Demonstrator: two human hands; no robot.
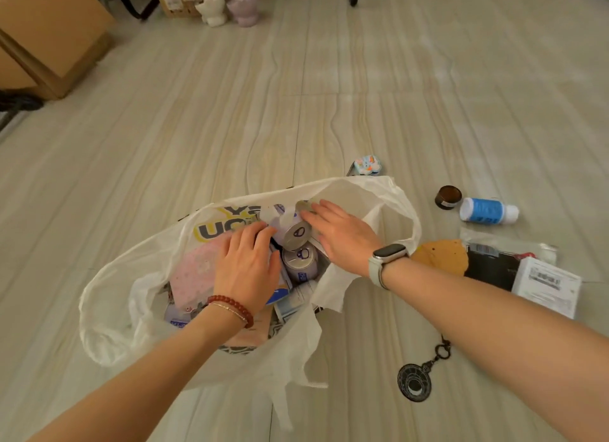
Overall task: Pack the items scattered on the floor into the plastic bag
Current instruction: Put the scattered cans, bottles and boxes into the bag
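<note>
pale wood-look tiled floor [230, 128], room lit warm. nearest on the floor, right of the bag: a black round pendant [414, 383] on a chain with a clasp. the white plastic bag [108, 310] sits open in the middle, handles flopped outward, printed logo on the far inner wall. inside: a pink packet [194, 273], flat blue-and-white packs, and two cans. both hands are down in the bag mouth. left hand [245, 270], red bead bracelet on the wrist, has fingers curled onto the side of the upper can [296, 233], which lies tilted with its top facing the camera. right hand [342, 235], watch on the wrist, lies with fingers fairly straight against the other side of that can; cannot tell if it really grips. second can [301, 260] sits just below, touching the first. right of the bag, partly under the right forearm: a mustard-yellow cap [441, 255], a clear bag with something black [491, 267], a white box [547, 290]. further out: a white bottle with blue label [487, 211] on its side, touching a brown jar [447, 197]. past the bag rim, a small colourful charm [366, 166]. far back: cardboard boxes [49, 36] at left, two small cat figures [227, 10], a dark furniture leg.
</note>
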